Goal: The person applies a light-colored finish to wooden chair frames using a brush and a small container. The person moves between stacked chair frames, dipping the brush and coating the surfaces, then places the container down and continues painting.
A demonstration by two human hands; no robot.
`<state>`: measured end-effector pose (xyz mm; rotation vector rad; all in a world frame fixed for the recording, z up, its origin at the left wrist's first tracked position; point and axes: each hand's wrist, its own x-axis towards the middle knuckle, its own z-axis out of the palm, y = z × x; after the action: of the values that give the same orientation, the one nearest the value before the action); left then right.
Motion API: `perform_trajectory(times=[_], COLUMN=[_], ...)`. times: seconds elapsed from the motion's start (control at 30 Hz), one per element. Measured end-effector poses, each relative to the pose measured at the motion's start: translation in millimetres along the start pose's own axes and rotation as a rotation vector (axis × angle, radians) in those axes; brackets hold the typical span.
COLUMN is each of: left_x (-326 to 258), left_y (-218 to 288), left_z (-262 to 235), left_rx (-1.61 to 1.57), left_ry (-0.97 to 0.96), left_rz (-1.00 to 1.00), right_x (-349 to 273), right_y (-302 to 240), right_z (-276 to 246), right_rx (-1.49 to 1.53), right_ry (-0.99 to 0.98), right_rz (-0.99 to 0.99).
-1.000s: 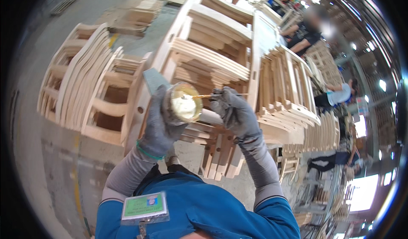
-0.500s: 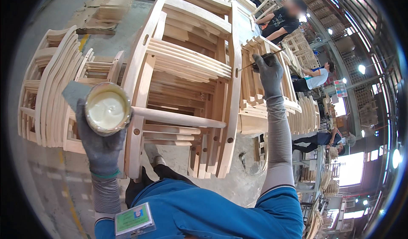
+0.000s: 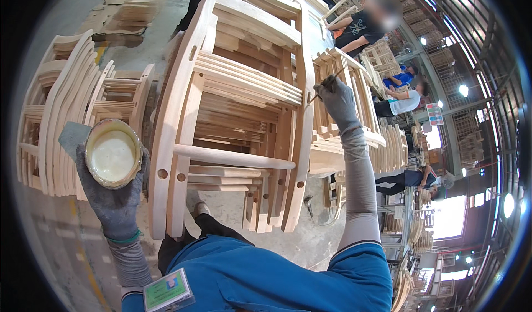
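Observation:
My gloved left hand point(image 3: 113, 212) is wrapped round a cup point(image 3: 113, 155) of creamy white liquid, its rim smeared. A flat grey-green piece point(image 3: 72, 137) sticks out beside the cup, and how it is held is hidden. In my gloved right hand point(image 3: 339, 104) is a thin stick point(image 3: 314, 98), pinched between the fingers. Its tip is at the right upright of a pale wooden chair frame point(image 3: 304, 123), by a small slot; whether it touches the wood I cannot tell. More chair frames are stacked under this one, with round holes near their lower ends.
Stacked curved frames point(image 3: 61, 118) stand at the left, and another stack point(image 3: 327, 120) is just beyond my right hand. A person in a dark shirt point(image 3: 360, 32) is at the far right, with others behind. Flat wooden parts point(image 3: 133, 12) lie on the floor at the far left.
My right hand has come left and slightly nearer, with the stick held more steeply. My left hand has shifted left and nearer with the cup. A dark-clothed leg now shows beyond the frames.

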<state>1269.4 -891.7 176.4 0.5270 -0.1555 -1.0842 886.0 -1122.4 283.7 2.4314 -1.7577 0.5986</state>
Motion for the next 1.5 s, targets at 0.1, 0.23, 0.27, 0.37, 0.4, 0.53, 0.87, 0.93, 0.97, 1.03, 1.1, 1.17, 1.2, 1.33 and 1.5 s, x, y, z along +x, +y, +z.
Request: perform_trajectory(times=[0.1,0.23,0.27,0.37,0.4,0.53,0.87,0.93,0.97,1.03,1.1,1.17,1.2,1.33,1.5], left_x=[3,8,10,17,21,28,8,1,-1,-9,-24,-41,-49,-86,-163], left_y=[4,9,10,23,27,42,62,65,66,67,59,48,40,-2,-86], left_z=[-5,-17,-18,-21,-30,-34,-36,-34,-32,-30,-21,-13,-11,6,47], left_rx=[-0.04,0.144,0.167,0.065,0.036,-0.138,0.34,0.187,0.076,-0.145,-0.113,-0.13,-0.224,-0.314,-0.237], left_ry=[-0.078,-0.044,-0.017,0.009,-0.012,-0.071,-0.134,-0.14,-0.13,-0.082,-0.05,-0.08,-0.116,-0.246,-0.373], left_rz=[-0.045,0.084,0.095,0.005,-0.016,-0.108,0.276,0.185,0.119,-0.026,-0.031,-0.062,-0.132,-0.377,-0.551], right_x=[4,2,1,3,5,7,-78,-83,-87,-92,-97,-108,-117,-163,-283], right_y=[4,9,9,3,-1,3,-7,-6,-4,-4,-8,-6,-4,-1,24], right_z=[0,-6,-6,-4,-2,4,31,27,23,17,11,1,-6,-37,-72], right_rx=[0.147,0.147,0.12,0.164,0.26,0.618,0.076,0.076,0.074,0.06,0.036,0.109,0.174,0.368,0.366], right_ry=[0.077,0.025,0.006,-0.03,-0.031,0.138,0.311,0.272,0.255,0.236,0.22,0.228,0.261,0.431,0.511], right_rz=[-0.005,-0.021,-0.014,0.083,0.166,0.296,0.019,-0.035,-0.059,-0.161,-0.237,-0.229,-0.22,-0.131,0.031])
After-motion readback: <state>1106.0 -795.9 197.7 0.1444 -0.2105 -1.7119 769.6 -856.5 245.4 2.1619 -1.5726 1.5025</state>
